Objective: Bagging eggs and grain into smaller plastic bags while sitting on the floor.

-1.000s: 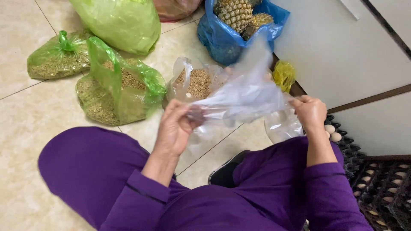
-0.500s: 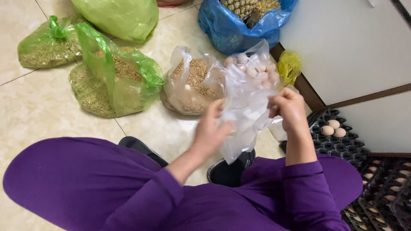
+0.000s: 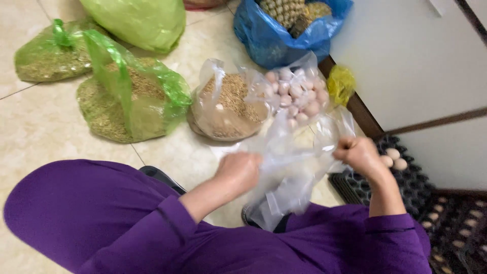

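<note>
Near the middle of the frame, the left hand point(image 3: 238, 171) is clenched on one edge of a clear plastic bag point(image 3: 289, 172), and the right hand point(image 3: 359, 153), at centre right, is closed in a fist on the opposite edge. The bag hangs loose between them, over the person's purple-clad lap and just above the tiled floor point(image 3: 35, 132).

Judging from the slack film, the handling would go best with both edges kept pinched firmly and pulled apart evenly, so the mouth spreads without tearing, and with the bag held clear of the clear bag of pale round pieces point(image 3: 297, 96) just behind it.

At upper centre sits a clear bag of grain point(image 3: 228, 109); 2 green bags of grain point(image 3: 127, 101) lie at the upper left, and a blue bag point(image 3: 274, 38) at the top is cut off by the frame. A black egg tray point(image 3: 406, 182) at lower right holds a few eggs point(image 3: 394, 158).

The fingertips are hidden in the folds, the bag appears empty though that is hard to tell, and motion blur softens the pale pieces.
</note>
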